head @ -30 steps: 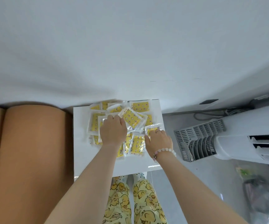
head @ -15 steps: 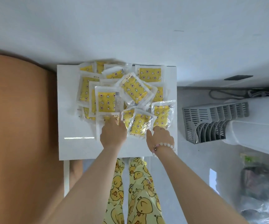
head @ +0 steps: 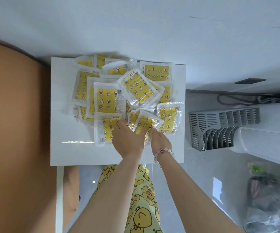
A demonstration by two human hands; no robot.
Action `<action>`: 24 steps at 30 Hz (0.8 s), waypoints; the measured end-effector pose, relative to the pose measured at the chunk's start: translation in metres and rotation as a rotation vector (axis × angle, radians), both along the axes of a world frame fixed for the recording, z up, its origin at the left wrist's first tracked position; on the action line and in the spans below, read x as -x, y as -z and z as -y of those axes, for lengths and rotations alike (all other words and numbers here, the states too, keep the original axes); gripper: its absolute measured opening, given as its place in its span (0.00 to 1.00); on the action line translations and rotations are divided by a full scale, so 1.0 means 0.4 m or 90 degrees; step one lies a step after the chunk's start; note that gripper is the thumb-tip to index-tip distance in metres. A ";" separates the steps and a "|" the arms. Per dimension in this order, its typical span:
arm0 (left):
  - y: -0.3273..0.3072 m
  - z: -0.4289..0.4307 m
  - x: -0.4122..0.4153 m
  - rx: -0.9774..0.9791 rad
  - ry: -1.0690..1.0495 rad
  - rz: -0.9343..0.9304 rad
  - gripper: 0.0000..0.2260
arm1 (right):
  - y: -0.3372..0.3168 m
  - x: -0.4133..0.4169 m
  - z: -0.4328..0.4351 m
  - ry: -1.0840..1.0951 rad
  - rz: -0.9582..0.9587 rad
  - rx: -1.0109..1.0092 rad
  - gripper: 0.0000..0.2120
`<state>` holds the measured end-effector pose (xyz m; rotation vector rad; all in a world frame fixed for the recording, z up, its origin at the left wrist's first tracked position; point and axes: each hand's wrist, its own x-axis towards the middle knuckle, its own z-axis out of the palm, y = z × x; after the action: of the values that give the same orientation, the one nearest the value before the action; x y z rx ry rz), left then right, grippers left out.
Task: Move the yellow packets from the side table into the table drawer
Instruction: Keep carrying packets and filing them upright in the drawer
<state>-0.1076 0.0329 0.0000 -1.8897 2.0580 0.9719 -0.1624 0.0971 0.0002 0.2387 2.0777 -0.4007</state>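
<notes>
A white side table (head: 65, 148) stands by the wall. The yellow packets (head: 105, 100) lie on it in a messy pile. They fill the far part and the middle of the table top. Some lie flat and some lie on top of others. Each one is a clear bag with a yellow sheet inside that has little stars and moons on it.

Both hands are at the near edge of the pile. The left hand (head: 127, 142) has its back up. Its fingers go in under a tilted packet (head: 144, 123) in the middle, so I cannot tell if they grip it or only touch it. One finger also rests on a flat packet (head: 107, 130) just to the left. The right hand (head: 161, 142) is just beside the left hand. Its fingers look straight and the tips touch the right edge of the tilted packet. It holds nothing. A bead bracelet (head: 165, 151) is on that wrist.

A big brown cushion (head: 18, 132) is to the left of the table. A white machine (head: 262, 132) with a grey grill (head: 216, 130) is on the floor to the right. Yellow duck trousers (head: 141, 207) show below the arms.
</notes>
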 end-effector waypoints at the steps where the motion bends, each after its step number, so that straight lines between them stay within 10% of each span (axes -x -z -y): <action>1: 0.004 -0.003 0.003 -0.006 0.001 -0.003 0.31 | 0.001 0.001 0.000 -0.005 0.006 0.005 0.26; 15: -0.039 -0.021 -0.031 -0.074 0.037 -0.175 0.11 | -0.045 0.020 -0.028 -0.020 0.120 0.058 0.36; 24: -0.110 -0.037 -0.053 -0.255 -0.049 -0.331 0.15 | -0.056 0.063 -0.068 0.312 0.220 0.361 0.41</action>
<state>-0.0864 0.0476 0.0439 -1.6307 1.8278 1.8947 -0.1877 0.1243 0.0227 0.4374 1.4796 -1.1355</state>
